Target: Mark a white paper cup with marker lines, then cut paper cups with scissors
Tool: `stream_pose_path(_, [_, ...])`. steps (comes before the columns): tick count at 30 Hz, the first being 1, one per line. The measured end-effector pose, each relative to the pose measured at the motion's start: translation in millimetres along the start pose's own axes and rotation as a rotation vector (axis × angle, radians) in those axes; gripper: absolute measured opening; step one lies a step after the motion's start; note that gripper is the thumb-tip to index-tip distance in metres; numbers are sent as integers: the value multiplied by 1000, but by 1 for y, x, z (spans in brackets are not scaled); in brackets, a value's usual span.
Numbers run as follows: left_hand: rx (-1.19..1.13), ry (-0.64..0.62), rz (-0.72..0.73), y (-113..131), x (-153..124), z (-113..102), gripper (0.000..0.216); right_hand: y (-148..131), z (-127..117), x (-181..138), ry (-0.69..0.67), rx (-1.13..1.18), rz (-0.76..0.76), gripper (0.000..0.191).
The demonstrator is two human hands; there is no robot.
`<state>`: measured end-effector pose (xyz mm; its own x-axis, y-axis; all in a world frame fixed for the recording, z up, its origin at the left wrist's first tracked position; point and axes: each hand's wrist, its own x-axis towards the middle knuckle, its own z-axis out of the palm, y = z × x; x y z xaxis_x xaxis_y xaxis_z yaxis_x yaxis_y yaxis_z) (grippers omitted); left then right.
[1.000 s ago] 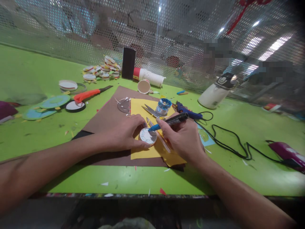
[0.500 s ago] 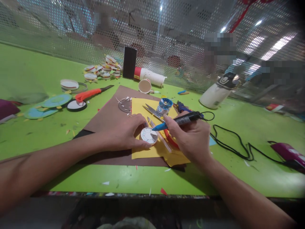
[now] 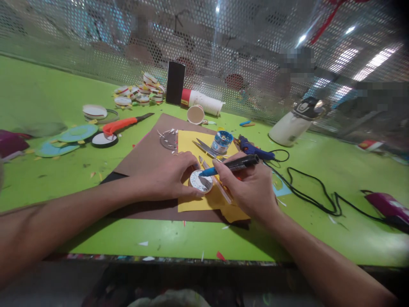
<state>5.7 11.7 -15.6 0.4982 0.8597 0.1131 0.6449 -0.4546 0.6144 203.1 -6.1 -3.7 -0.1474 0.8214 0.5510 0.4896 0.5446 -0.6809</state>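
Note:
My left hand (image 3: pixel 177 177) grips a small round white disc (image 3: pixel 203 183) by its edge, thumb in front and fingers behind. Small dark marks dot the disc's top. In my right hand (image 3: pixel 251 185) is a marker (image 3: pixel 234 165) with a blue front end and a black barrel, held like a pen. Its tip is at the disc's upper face. Beneath lies yellow paper (image 3: pixel 188 204) on a brown sheet (image 3: pixel 143 147). Scissors (image 3: pixel 209 149) and a clear pen-like stick (image 3: pixel 225 192) lie beside the disc, partly covered by my right hand.
A tub with blue contents (image 3: pixel 222 142) stands behind the scissors, near a blue glue gun (image 3: pixel 257 150) with a black cord. An orange-handled cutter (image 3: pixel 119 125), blue paper discs (image 3: pixel 78 133), a phone (image 3: pixel 175 83), paper cups (image 3: pixel 204 102) and a white bottle (image 3: pixel 289 125) are around.
My right hand and the marker have shifted left, the tip moving toward the disc's upper left part. My left hand still grips the disc. More of the glue gun shows.

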Motion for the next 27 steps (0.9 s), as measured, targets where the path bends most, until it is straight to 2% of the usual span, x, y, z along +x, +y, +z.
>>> stream_pose_path(15, [-1, -10, -2, 1, 1, 0, 37, 2, 0, 0, -33, -11, 6, 23])
stream_pose_path(20, [10, -1, 6, 0, 1, 0, 38, 3, 2, 3, -66, 44, 106, 27])
stream_pose_path(24, [12, -3, 9, 1, 2, 1, 39, 3, 4, 5, -30, 94, 203, 35])
stream_pose_path(27, [12, -3, 0, 1, 2, 1, 38, 2, 6, 5, 8, 86, 191, 34])
